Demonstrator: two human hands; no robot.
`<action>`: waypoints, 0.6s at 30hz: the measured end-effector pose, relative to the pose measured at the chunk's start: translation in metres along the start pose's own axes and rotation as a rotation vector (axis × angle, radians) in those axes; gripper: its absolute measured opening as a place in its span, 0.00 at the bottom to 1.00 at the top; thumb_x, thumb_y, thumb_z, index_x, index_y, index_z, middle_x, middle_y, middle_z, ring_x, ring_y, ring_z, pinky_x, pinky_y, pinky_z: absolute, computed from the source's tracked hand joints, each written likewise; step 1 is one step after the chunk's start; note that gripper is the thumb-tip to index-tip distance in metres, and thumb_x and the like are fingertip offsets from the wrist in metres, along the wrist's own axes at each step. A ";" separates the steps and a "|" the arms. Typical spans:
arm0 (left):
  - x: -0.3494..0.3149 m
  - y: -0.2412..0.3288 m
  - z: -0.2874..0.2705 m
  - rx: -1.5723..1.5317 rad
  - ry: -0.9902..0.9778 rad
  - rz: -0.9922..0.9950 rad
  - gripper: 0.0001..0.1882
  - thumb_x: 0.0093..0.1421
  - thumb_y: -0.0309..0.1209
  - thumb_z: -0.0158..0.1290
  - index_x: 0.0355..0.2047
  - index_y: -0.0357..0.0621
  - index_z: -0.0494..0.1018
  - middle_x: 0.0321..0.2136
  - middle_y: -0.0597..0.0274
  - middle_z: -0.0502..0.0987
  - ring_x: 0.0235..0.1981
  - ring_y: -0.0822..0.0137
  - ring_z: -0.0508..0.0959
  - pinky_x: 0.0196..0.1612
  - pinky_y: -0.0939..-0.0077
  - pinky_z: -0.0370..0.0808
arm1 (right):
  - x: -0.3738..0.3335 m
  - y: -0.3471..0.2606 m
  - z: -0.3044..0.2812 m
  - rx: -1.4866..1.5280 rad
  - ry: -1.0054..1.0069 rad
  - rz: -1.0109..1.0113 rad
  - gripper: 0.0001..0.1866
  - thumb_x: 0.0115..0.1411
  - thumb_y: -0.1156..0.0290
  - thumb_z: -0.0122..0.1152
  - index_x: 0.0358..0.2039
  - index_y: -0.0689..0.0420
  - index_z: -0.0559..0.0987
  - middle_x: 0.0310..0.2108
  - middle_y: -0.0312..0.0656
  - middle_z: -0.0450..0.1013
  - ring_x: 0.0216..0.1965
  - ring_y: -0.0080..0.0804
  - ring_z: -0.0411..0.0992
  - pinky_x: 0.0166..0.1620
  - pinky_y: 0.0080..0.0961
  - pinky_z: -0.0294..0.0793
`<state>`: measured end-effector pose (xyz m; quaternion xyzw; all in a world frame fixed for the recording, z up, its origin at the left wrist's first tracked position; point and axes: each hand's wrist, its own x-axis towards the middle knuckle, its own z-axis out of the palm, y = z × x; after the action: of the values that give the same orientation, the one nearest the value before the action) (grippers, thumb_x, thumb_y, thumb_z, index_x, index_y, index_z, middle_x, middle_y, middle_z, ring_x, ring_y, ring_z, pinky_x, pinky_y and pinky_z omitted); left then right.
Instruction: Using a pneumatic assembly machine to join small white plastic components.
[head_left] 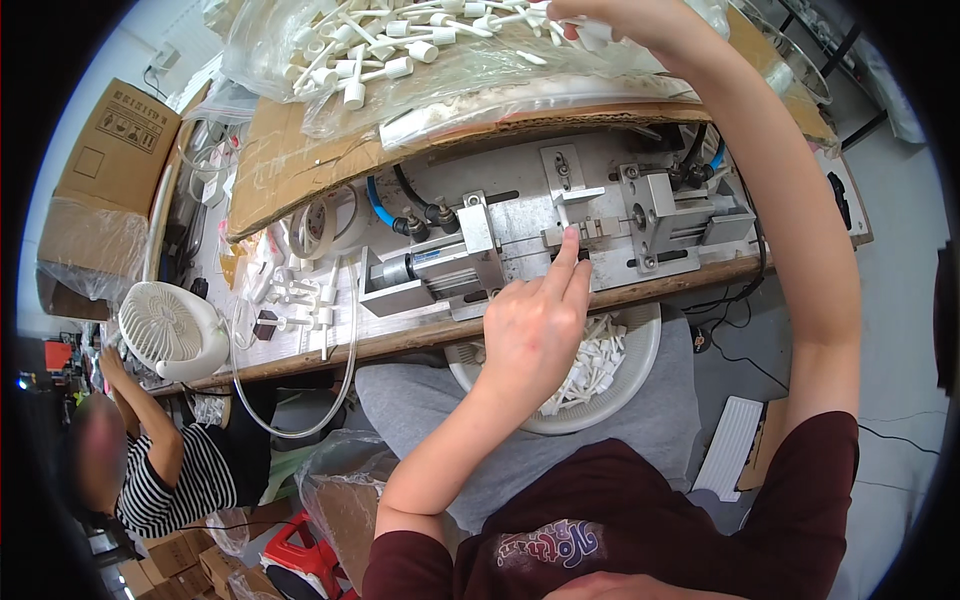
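Note:
My left hand (537,325) is at the metal clamping fixture (590,232) in the middle of the bench, index and middle fingers stretched out. Its index fingertip is at the holder, right by a small white plastic piece (563,213); whether they touch I cannot tell. At the far upper edge my right hand (625,18) reaches over the pile of white capped plastic sticks (395,45). The frame's edge cuts off part of its fingers, and what they hold, if anything, is hidden. Pneumatic cylinders, left (430,270) and right (690,215), flank the holder.
A white basket (645,365) of small white parts rests on my lap below the bench edge. Cardboard (270,180) overhangs the fixture's back. A white fan (172,328) and clear tubing (352,375) are at left. Another person (190,465) works at far left.

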<state>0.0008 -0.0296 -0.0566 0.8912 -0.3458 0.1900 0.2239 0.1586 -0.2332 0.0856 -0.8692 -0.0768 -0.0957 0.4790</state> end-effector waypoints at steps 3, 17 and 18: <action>-0.001 0.000 0.002 0.015 -0.002 -0.002 0.16 0.48 0.30 0.68 0.39 0.42 0.82 0.52 0.57 0.80 0.19 0.65 0.80 0.24 0.75 0.76 | -0.015 -0.001 -0.006 0.070 0.053 0.050 0.15 0.53 0.71 0.64 0.41 0.64 0.85 0.28 0.39 0.79 0.28 0.22 0.73 0.29 0.19 0.68; 0.063 0.012 -0.023 -0.520 0.547 0.056 0.28 0.49 0.17 0.68 0.52 0.36 0.75 0.44 0.53 0.78 0.37 0.66 0.82 0.35 0.74 0.86 | -0.129 0.001 0.071 0.421 0.388 -0.251 0.09 0.63 0.74 0.63 0.43 0.56 0.86 0.33 0.34 0.78 0.30 0.15 0.73 0.32 0.17 0.72; 0.059 0.012 -0.020 -0.504 0.526 0.062 0.26 0.49 0.18 0.67 0.50 0.36 0.75 0.42 0.54 0.78 0.35 0.64 0.81 0.34 0.73 0.84 | -0.140 0.003 0.076 0.496 0.389 -0.177 0.09 0.65 0.74 0.62 0.44 0.58 0.85 0.35 0.34 0.77 0.32 0.15 0.73 0.33 0.16 0.72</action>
<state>0.0290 -0.0582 -0.0077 0.7178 -0.3393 0.3282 0.5118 0.0306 -0.1764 0.0097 -0.6813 -0.0798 -0.2797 0.6717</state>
